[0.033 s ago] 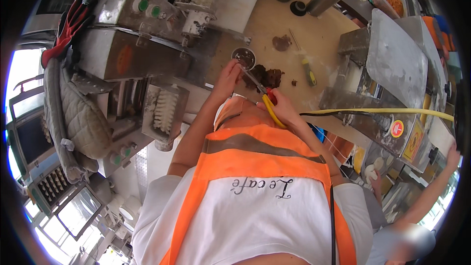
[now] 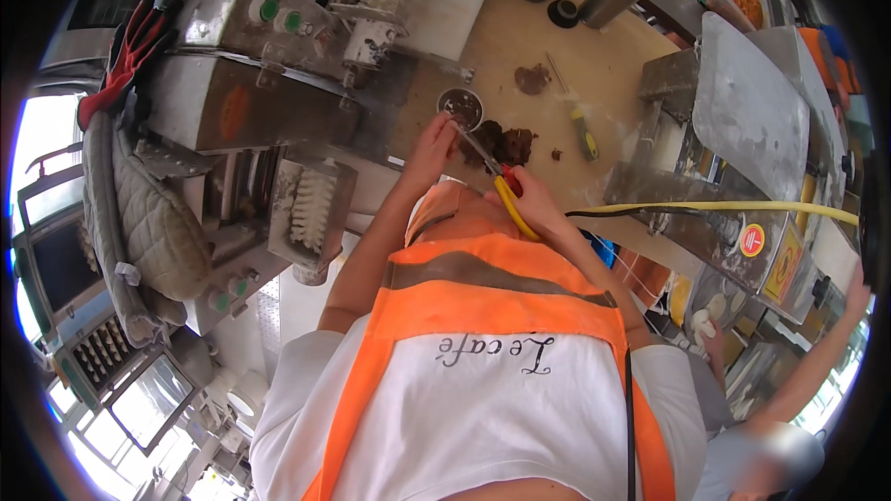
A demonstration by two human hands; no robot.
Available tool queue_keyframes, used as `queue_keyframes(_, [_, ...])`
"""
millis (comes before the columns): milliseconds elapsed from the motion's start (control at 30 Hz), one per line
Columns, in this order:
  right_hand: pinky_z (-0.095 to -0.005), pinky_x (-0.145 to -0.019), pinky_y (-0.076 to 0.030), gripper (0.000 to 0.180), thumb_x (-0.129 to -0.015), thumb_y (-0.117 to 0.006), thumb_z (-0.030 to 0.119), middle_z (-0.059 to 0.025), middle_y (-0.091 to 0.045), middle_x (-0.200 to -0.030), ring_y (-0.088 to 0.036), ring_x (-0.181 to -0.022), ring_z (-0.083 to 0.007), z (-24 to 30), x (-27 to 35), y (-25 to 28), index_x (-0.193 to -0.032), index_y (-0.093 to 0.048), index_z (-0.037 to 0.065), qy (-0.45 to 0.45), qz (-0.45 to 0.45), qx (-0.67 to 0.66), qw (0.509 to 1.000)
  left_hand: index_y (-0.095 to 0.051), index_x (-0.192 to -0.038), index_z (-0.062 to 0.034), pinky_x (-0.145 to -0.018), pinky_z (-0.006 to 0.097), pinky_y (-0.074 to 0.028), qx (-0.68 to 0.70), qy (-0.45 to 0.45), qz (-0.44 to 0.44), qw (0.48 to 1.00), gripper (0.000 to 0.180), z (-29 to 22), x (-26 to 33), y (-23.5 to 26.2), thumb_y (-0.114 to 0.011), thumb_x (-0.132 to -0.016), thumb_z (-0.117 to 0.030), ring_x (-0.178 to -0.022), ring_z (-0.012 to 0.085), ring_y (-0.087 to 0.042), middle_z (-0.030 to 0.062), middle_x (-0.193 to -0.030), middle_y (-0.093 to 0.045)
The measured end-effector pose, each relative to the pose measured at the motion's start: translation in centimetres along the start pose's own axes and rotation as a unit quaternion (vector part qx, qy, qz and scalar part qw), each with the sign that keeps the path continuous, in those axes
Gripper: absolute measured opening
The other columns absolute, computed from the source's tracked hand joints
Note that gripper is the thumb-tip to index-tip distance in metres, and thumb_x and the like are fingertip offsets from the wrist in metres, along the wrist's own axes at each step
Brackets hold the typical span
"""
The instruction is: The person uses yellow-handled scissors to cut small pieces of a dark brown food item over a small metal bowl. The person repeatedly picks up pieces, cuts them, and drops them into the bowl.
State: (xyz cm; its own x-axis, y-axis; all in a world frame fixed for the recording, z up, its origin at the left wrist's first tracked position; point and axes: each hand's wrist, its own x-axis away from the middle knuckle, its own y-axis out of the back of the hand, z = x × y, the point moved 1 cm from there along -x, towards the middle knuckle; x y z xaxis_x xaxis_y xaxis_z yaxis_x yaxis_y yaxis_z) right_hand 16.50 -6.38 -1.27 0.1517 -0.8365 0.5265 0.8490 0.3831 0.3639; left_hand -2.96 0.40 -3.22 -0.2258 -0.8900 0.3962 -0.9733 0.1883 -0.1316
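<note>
Right hand [image 2: 531, 197] is clamped on the yellow-handled scissors [image 2: 492, 172], blades pointing into the dark brown lump [image 2: 506, 144] on the desk [image 2: 613, 65]. Left hand [image 2: 432, 144] closes on something small just beside that lump, under the round tin [image 2: 461, 107].

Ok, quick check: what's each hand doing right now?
Left hand: fingers closed at the rim of the small round dark dish.
Right hand: closed on the yellow-handled scissors, blades toward the dish.
</note>
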Motion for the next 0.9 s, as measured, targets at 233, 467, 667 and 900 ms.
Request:
queue_keyframes(233, [-0.0348,-0.06,-0.042,0.05,-0.074,-0.068,0.044,-0.016,-0.055,-0.069,-0.05,-0.062,-0.0259,-4.1,-2.2,-1.8,-0.079,-0.052,-0.002,0.006,-0.005,-0.103,0.995,-0.05,-0.083,-0.0043,-0.051,0.023,-0.035,-0.005,-0.009,-0.004,1.0,0.019,-0.1,-0.3,-0.5,-0.041,-0.093,-0.019,-0.055,0.008,-0.042,0.0001,-0.062,-0.045])
queue_keyframes(467, [-0.0289,-0.058,-0.044,0.045,-0.076,-0.068,0.042,-0.011,-0.056,-0.072,-0.054,-0.064,-0.0166,-3.8,-2.5,-1.6,-0.084,-0.058,-0.002,-0.057,0.043,-0.12,0.99,-0.048,-0.08,-0.007,-0.052,0.022,-0.033,-0.048,0.017,-0.009,0.999,0.021,0.9,-1.4,-0.2,-0.042,-0.093,-0.023,-0.054,0.0076,-0.041,-0.0007,-0.062,-0.044])
queue_keyframes(667, [-0.0243,-0.059,-0.047,0.038,-0.08,-0.068,0.032,-0.0047,-0.057,-0.08,-0.061,-0.071,-0.0127,-4.2,-2.7,-1.6,-0.094,-0.058,-0.001,-0.087,0.065,-0.132,0.985,-0.048,-0.08,-0.0073,-0.051,0.022,-0.033,-0.022,0.028,-0.009,0.999,0.02,2.0,-2.3,0.2,-0.042,-0.093,-0.022,-0.054,0.008,-0.041,-0.0005,-0.062,-0.044])
queue_keyframes(900, [-0.0282,-0.061,-0.044,0.04,-0.073,-0.073,0.031,-0.0093,-0.058,-0.076,-0.055,-0.069,-0.0162,-2.2,-2.6,-0.3,-0.09,-0.056,0.0,-0.001,-0.05,-0.046,0.998,-0.049,-0.085,-0.0065,-0.052,0.022,-0.035,-0.054,0.016,0.024,0.998,0.016,1.8,-2.0,0.3,-0.043,-0.093,-0.019,-0.056,0.0076,-0.043,-0.0013,-0.064,-0.045])
